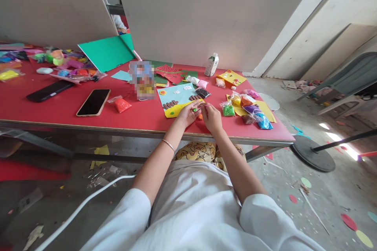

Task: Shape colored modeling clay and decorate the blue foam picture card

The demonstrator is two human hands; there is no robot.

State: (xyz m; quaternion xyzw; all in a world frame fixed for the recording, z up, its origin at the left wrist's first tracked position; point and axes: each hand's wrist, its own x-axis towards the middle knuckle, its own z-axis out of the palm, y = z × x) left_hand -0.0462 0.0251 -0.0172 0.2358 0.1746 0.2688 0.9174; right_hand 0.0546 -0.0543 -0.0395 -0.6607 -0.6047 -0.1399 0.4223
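My left hand is turned partly palm up near the table's front edge, with a small piece of green clay held at its fingers. Close against it, my right hand has its fingertips pinched together; a thin pinkish thing shows there, too small to name. Under and behind the hands lies a light blue and yellow clay picture, bearing a sun, white clouds and brown fence-like strips. Some orange clay shows between the hands. A bag of black clay sits just beyond them.
Bags of coloured clay lie on yellow paper at right. A milk carton stands at the back, before a white board. Leftward are a phone, an orange clay bag, a black case and green card.
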